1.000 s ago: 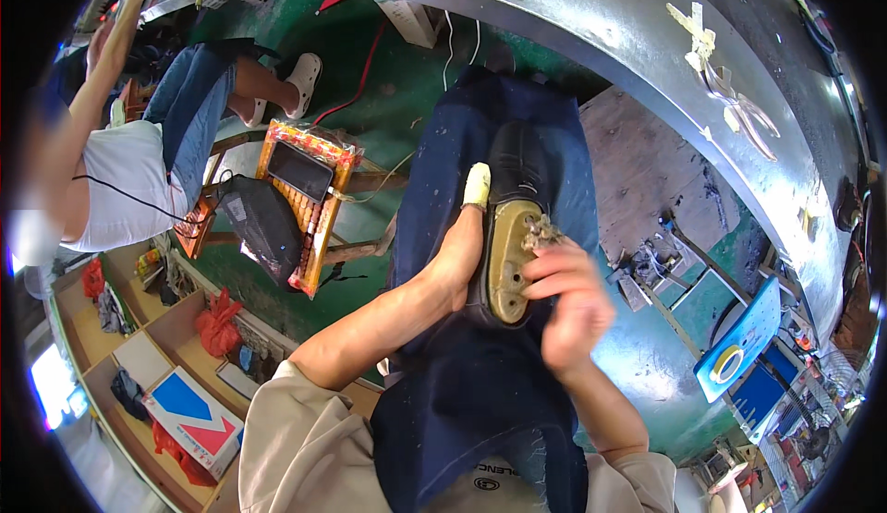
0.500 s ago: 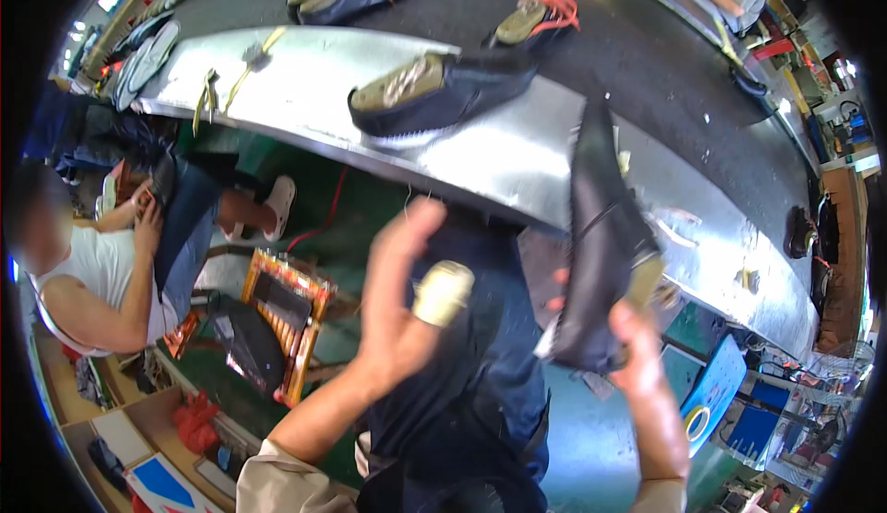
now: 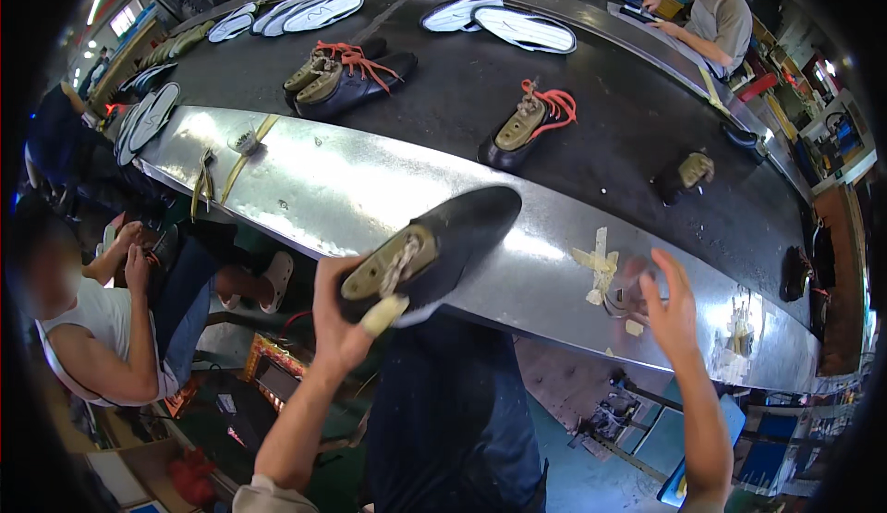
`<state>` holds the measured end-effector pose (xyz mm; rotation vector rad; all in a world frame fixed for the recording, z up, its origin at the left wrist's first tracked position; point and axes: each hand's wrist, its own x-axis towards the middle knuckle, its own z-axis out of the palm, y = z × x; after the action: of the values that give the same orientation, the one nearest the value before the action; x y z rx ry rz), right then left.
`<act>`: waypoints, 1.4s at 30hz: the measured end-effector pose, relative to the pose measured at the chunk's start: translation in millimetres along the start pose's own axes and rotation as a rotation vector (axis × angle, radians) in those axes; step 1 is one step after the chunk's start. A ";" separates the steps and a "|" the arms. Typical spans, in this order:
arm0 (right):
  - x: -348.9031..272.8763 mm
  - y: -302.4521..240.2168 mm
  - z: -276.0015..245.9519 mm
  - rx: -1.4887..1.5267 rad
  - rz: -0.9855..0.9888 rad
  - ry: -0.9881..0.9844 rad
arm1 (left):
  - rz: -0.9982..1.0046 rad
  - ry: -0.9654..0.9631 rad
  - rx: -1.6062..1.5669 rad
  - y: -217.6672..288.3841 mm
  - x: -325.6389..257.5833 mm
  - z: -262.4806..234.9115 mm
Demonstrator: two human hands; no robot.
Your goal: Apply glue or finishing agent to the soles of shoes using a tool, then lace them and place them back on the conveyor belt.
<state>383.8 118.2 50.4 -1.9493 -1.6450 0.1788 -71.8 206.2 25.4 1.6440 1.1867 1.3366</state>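
My left hand (image 3: 344, 314) grips the heel end of a black shoe (image 3: 462, 240) with an olive tongue and tan laces. The shoe is held tilted over the near edge of the metal ledge (image 3: 323, 171), toe up to the right. A pale yellow wrap covers my left thumb. Over the ledge's right part, my right hand (image 3: 677, 314) has its fingers apart and holds nothing. Beside its fingertips is a small blurred object (image 3: 628, 291), too smeared to name, near crossed strips of tape (image 3: 599, 265).
Beyond the ledge, a dark belt (image 3: 610, 134) carries orange-laced shoes (image 3: 346, 79), a single shoe (image 3: 525, 129), a blurred olive-and-black shoe (image 3: 686, 178) and white soles (image 3: 527, 30). Snips (image 3: 201, 185) lie left. One person (image 3: 106, 328) sits left, another (image 3: 716, 18) far right.
My left hand has taken hold of the shoe from the ledge. My right hand has let go of another black shoe. An olive-and-black shoe now appears on the belt's right. The view has tilted up.
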 end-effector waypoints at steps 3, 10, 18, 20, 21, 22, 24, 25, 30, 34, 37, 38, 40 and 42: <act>-52.1 -20.6 -14.3 -0.291 -0.072 0.015 | -0.142 0.034 -0.196 41.4 -43.3 -32.9; -68.9 8.4 -5.1 -0.578 -0.254 0.100 | -0.651 -0.645 -0.024 52.5 -50.8 -55.5; -144.2 -69.8 25.9 0.681 0.496 -0.166 | -0.878 -0.689 -0.334 -4.7 -99.8 49.9; -181.3 -88.3 52.7 1.029 0.648 -0.315 | -0.578 -0.731 -0.298 4.0 -123.6 66.7; -189.1 -106.7 57.1 0.909 0.675 -0.411 | -0.440 -0.609 -0.079 10.8 -130.4 70.6; -192.4 -114.5 56.2 0.890 0.594 -0.561 | -0.300 -0.485 0.136 14.7 -135.0 71.4; -204.9 -135.1 56.1 1.101 0.542 -0.625 | -0.320 -0.510 0.100 13.4 -134.5 67.6; -206.9 -140.4 55.2 1.110 0.561 -0.627 | -0.239 -0.515 0.105 13.0 -129.9 65.5; -196.8 -140.7 60.0 1.161 0.672 -0.816 | -0.311 -0.542 0.094 25.8 -124.0 62.0; -185.7 -142.9 54.5 1.161 0.762 -0.797 | -0.308 -0.554 0.046 23.4 -122.8 60.7; -177.4 -143.7 63.6 1.062 0.697 -0.707 | -0.239 -0.540 0.062 20.8 -123.4 60.7; -176.4 -148.7 70.1 1.050 0.687 -0.490 | -0.219 -0.505 0.126 22.9 -123.9 62.0; -167.0 -151.9 65.0 1.124 0.704 -0.278 | -0.205 -0.471 0.190 22.7 -124.6 64.8; -170.0 -148.7 59.7 1.120 0.679 -0.346 | -0.248 -0.373 0.202 15.6 -123.8 68.7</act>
<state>189.4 -9.9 32.3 -1.4672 -0.6382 1.4108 -7.4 86.5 -17.2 1.7253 1.2750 0.7366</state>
